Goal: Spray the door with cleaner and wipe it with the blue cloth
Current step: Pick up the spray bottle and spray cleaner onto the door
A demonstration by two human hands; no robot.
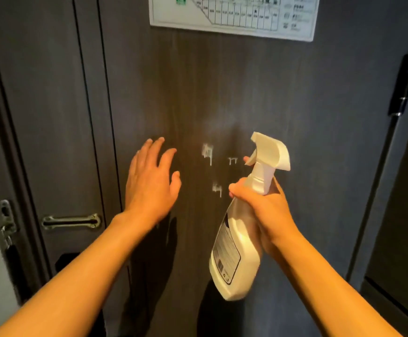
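A dark wood-grain door (222,93) fills the view. My right hand (261,203) grips the neck of a white spray bottle (237,244), a finger on the trigger and the nozzle aimed at the door. White foam patches (207,153) run down the door just left of the nozzle. My left hand (150,181) is held flat with fingers spread, on or very close to the door left of the foam. No blue cloth is in view.
A white floor-plan sign (234,15) is fixed at the top of the door. A black hinge (404,83) runs along the door's right edge. On the left are the door frame, a metal handle (71,222) and a latch plate (7,222).
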